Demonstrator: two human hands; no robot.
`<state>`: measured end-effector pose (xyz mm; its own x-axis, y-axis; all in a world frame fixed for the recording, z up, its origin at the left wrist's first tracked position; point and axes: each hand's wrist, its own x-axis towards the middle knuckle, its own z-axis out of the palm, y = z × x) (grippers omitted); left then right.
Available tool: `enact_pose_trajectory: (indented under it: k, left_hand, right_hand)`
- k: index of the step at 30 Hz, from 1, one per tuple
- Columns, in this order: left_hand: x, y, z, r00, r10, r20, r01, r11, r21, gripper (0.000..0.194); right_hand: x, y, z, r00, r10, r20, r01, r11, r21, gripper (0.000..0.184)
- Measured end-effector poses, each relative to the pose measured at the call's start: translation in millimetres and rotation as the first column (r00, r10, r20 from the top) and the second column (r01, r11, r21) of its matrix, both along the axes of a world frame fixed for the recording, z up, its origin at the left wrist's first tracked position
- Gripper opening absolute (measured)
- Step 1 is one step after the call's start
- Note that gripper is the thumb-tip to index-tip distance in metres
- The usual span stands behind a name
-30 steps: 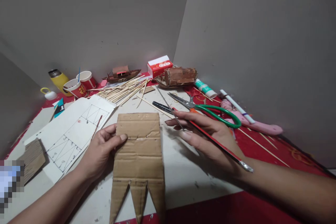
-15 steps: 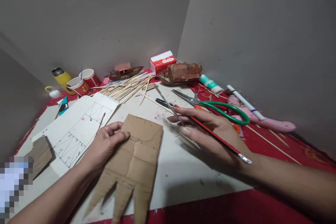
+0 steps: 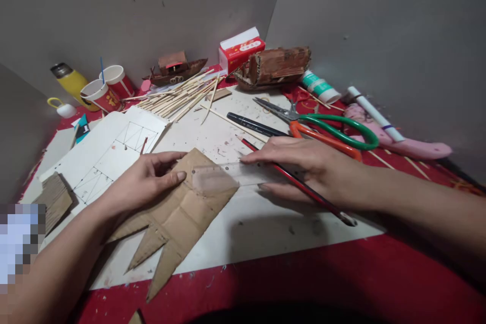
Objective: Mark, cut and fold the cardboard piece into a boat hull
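Note:
My left hand grips the left side of a brown cardboard piece, thumb on top. That piece is cut into pointed prongs at its near end and has crease lines across it. A clear plastic ruler is pinched in my right hand, its left end lying over the far part of the cardboard. Slanting through the same hand is a red and black pencil, its tip pointing to the far left. Part of the ruler is hidden behind my right fingers.
Scissors with green and orange handles and a black marker lie beyond my right hand. Wooden sticks, two model boats and paper cups stand farther back. A paper with drawn lines lies left.
The cardboard has turned, its prongs swinging left. My right hand has brought the ruler onto the cardboard, keeping the pencil. The view has tilted down.

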<state>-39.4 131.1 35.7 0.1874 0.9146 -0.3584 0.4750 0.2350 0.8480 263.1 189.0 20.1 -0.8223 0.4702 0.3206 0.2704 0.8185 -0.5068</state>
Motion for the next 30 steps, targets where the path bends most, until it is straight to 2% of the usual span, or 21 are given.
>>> enact_pose_trajectory:
  k: [3,6,7,9,10,11,13,15,16,17,19,24,30]
  left_hand:
    - [-0.4,0.2,4.7,0.948,0.076,-0.310,0.016,0.958,0.285,0.059]
    - [9.8,-13.6,15.5,0.880,0.170,-0.443,0.069,0.878,0.474,0.049]
    - [16.5,-22.3,19.1,0.856,0.190,-0.480,0.125,0.827,0.549,0.045]
    - [33.9,-44.0,23.6,0.809,0.106,-0.578,0.366,0.679,0.636,0.040]
    - [43.4,-55.7,23.4,0.760,0.060,-0.648,0.493,0.598,0.633,0.039]
    - [52.4,-66.9,21.4,0.698,0.065,-0.713,0.587,0.519,0.622,0.039]
    - [66.7,-84.6,12.1,0.551,0.091,-0.830,0.726,0.439,0.530,0.044]
    - [73.8,-93.6,-1.5,0.444,0.116,-0.889,0.780,0.439,0.446,0.049]
    - [75.0,-95.0,-8.5,0.416,0.116,-0.902,0.802,0.421,0.424,0.052]
    - [75.1,-94.9,-15.0,0.397,0.121,-0.910,0.804,0.432,0.409,0.054]
    - [73.7,-92.5,-25.6,0.391,0.131,-0.911,0.794,0.452,0.406,0.055]
    - [71.0,-91.4,-37.4,0.393,0.151,-0.907,0.798,0.434,0.418,0.057]
    - [74.8,-100.6,-42.6,0.421,0.153,-0.894,0.740,0.512,0.436,0.053]
  right_hand:
    - [1.8,2.4,0.5,0.998,0.053,0.040,-0.054,0.998,0.043,0.032]
    - [2.2,3.5,-2.4,0.994,0.100,0.042,-0.103,0.992,0.066,0.030]
    - [2.1,3.2,-3.8,0.992,0.117,0.045,-0.121,0.990,0.075,0.029]
    - [1.7,1.5,-6.3,0.986,0.145,0.078,-0.151,0.984,0.092,0.028]
    - [1.5,0.2,-7.2,0.983,0.157,0.100,-0.167,0.980,0.106,0.028]
    - [1.2,-1.0,-7.8,0.978,0.169,0.120,-0.184,0.975,0.121,0.028]
    - [0.7,-3.1,-8.0,0.970,0.183,0.160,-0.207,0.966,0.154,0.029]
    - [0.1,-3.8,-7.3,0.967,0.181,0.182,-0.214,0.960,0.181,0.028]
    - [-0.2,-3.6,-6.9,0.965,0.179,0.190,-0.214,0.959,0.183,0.028]
    - [-0.5,-3.1,-6.6,0.963,0.182,0.198,-0.218,0.960,0.177,0.029]
    - [-1.3,-1.8,-6.4,0.957,0.187,0.221,-0.222,0.964,0.148,0.031]
    - [-5.9,-0.7,-8.8,0.948,0.198,0.250,-0.210,0.977,0.025,0.036]
    - [-11.8,-4.8,-12.3,0.973,0.171,0.155,-0.164,0.985,-0.053,0.033]
